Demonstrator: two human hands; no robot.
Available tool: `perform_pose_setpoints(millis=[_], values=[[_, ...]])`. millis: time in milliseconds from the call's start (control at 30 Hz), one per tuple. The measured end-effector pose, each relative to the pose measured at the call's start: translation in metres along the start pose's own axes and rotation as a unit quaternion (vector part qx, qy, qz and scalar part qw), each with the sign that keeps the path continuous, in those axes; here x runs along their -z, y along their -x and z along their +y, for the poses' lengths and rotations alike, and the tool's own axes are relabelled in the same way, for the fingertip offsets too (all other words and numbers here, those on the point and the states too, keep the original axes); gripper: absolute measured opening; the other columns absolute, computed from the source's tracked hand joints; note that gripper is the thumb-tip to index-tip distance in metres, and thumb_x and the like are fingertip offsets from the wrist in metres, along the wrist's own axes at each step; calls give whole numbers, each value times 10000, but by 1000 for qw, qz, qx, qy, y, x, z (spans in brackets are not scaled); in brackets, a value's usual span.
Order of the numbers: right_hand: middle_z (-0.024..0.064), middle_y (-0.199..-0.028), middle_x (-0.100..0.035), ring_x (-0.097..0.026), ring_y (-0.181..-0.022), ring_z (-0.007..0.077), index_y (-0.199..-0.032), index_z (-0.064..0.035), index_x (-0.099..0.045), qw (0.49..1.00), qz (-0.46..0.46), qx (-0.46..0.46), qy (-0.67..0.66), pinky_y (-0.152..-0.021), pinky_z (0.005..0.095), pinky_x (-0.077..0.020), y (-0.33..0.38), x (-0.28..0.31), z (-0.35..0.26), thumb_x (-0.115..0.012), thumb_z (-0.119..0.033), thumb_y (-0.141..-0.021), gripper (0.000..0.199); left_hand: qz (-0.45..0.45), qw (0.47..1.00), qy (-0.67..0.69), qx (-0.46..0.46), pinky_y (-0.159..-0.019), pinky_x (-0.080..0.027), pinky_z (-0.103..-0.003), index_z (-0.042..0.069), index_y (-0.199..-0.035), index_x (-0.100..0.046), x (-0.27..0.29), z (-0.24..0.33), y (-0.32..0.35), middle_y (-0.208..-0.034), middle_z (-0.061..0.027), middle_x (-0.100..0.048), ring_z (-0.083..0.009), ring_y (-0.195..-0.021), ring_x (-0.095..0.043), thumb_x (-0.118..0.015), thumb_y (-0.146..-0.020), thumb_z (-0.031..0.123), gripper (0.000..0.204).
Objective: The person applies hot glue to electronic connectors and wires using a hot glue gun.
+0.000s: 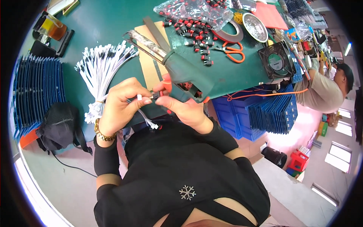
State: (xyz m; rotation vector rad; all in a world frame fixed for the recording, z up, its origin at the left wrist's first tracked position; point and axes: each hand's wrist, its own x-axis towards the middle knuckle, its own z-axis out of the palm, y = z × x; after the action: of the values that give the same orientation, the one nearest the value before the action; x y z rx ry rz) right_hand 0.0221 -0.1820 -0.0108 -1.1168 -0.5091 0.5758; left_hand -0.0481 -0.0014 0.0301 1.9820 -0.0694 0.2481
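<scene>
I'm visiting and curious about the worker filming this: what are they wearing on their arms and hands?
Both hands are bare, without gloves. The left hand has a gold-coloured chain bracelet at the wrist, and below it a snug black sleeve covers the forearm. The right hand has no jewellery that I can see; a matching black sleeve starts just past its wrist. The fingernails look pale.

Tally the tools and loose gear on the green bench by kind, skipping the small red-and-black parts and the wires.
Orange-handled scissors: 1
Tape roll: 1
Round metal dish: 1
Black cooling fan: 1
Bundle of white wire leads: 1, left in since it counts as one
Total: 5
Both hands, left hand and right hand, pinch a small connector piece between them.
</scene>
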Motion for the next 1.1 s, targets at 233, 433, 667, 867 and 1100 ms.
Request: perform_pose_setpoints(millis=[233,433,667,867,1100], values=[[107,-944,-628,-620,-906,180,-1161,7,-467,999,29,-28,17,-796,301,-515,6,-1,-1,-651,48,-810,398,-63,995,-26,77,-656,-480,-268,-21,-831,-642,16,2,9,-763,-76,-636,-148,-709,-612,-674,-744,0,95],[120,-954,-627,-607,-806,138,-1179,-17,-463,999,13,31,26,-604,222,-491,12,-8,5,-657,31,-813,417,-106,992,-8,64,-613,-455,-284,-16,-814,-625,15,1,6,-702,-85,-616,-171,-643,-586,-675,-770,26,78],[128,-936,-618,-544,-691,106,-1158,-30,-467,998,33,21,43,-558,215,-459,17,-1,3,-662,56,-801,416,-74,994,-26,79,-604,-458,-287,-14,-820,-614,-4,0,4,-691,-87,-611,-203,-617,-583,-668,-773,14,77],[125,-946,-627,-564,-750,121,-1158,-31,-482,999,33,7,-3,-610,235,-486,16,3,0,-684,48,-788,428,-21,1000,-19,4,-610,-457,-280,3,-810,-599,-12,-2,4,-719,-86,-620,-192,-641,-596,-690,-747,9,111],[121,-990,-641,-603,-844,141,-1144,4,-511,998,43,-33,-6,-660,244,-515,14,5,-11,-692,58,-776,414,7,995,-81,-60,-606,-464,-301,27,-818,-599,-19,-3,2,-735,-81,-633,-230,-654,-610,-694,-735,-3,130]])
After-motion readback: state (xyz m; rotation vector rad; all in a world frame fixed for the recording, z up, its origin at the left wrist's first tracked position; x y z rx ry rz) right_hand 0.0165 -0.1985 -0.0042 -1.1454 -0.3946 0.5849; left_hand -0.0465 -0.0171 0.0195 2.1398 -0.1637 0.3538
